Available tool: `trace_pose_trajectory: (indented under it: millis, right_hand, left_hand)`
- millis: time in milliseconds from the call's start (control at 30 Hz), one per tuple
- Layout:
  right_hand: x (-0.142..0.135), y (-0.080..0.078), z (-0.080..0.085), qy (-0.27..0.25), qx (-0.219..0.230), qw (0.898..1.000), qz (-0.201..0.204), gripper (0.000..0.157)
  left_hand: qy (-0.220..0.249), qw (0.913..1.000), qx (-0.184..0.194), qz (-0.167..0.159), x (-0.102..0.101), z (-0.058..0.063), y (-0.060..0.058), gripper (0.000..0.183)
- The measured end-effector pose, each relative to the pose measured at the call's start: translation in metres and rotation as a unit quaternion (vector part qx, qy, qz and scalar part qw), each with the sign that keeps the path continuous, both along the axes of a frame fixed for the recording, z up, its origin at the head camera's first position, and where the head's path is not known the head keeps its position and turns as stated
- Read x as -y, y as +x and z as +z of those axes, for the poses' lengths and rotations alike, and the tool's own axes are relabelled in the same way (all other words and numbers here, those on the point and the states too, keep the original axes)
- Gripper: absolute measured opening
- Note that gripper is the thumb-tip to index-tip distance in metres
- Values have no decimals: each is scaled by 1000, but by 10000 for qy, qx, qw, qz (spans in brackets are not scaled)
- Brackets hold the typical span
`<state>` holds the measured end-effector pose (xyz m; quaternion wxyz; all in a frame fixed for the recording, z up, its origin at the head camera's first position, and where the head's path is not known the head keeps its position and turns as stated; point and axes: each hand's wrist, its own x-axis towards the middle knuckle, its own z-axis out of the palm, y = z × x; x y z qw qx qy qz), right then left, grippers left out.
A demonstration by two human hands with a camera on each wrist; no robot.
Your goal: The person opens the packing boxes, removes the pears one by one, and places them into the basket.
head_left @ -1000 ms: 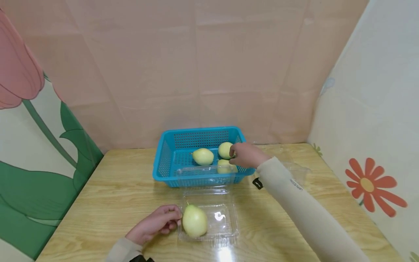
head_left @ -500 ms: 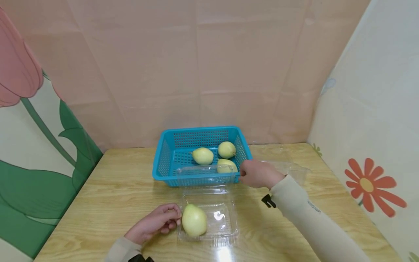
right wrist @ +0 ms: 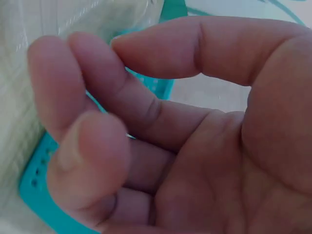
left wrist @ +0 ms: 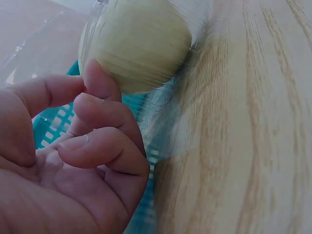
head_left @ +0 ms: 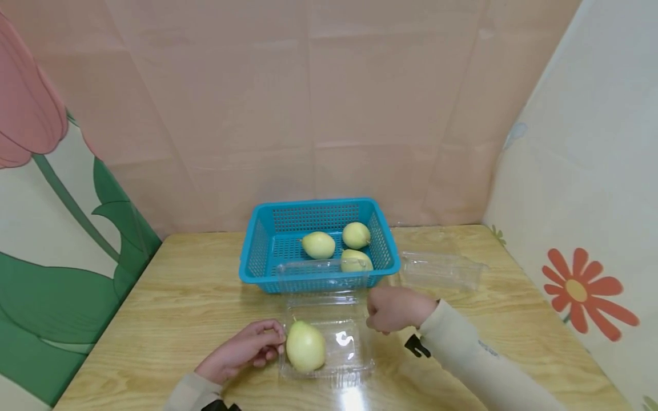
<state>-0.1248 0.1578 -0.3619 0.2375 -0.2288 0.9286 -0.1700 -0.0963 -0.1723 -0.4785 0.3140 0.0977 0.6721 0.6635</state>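
A clear plastic clamshell box (head_left: 354, 365) lies on the table with its lid raised toward the back. One yellow-green pear (head_left: 305, 346) sits in its left half. My left hand (head_left: 244, 349) pinches the box's left edge between thumb and index finger; the left wrist view shows the fingertips (left wrist: 92, 80) right beside the pear. To the right of the box hovers my right hand (head_left: 398, 308), its fingers loosely curled. In the right wrist view no object is between its fingers (right wrist: 97, 63), and clear plastic shows just beyond them.
Behind the box stands a blue plastic basket (head_left: 319, 202) holding three pears (head_left: 319, 245); the box lid overlaps its front rim in view. Another clear plastic container (head_left: 442, 271) lies right of the basket. Patterned and plain sheets line the table's back and sides.
My right hand has drawn back from the pears in the basket, holding nothing, and come down to the box's right side. My left hand has stayed at the left edge.
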Motion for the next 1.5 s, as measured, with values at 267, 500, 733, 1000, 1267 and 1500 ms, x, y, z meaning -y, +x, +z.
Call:
trace_pose_trajectory:
  millis: [267,500,733,1000,1267,1500]
  right_hand:
    - [23,6,-9,-295,-701,9923,978,10]
    - [54,15,-17,-206,-783,9918,985,25]
    - [78,27,-25,59,-1131,9897,877,54]
    - [89,31,-32,349,-1427,9857,822,55]
    - [95,30,-34,253,-1295,9889,691,53]
    - [99,28,-34,380,-1295,9884,700,53]
  left_hand:
    - [50,10000,0,-42,1,-1,0,10]
    - [87,9999,-26,-93,2,-1,-1,10]
    - [123,9998,-3,-131,1,-1,-1,10]
    - [174,9997,33,-152,2,-2,-1,9]
    - [123,9998,153,-95,1,1,-1,8]
    - [125,9997,159,-102,1,1,-2,8]
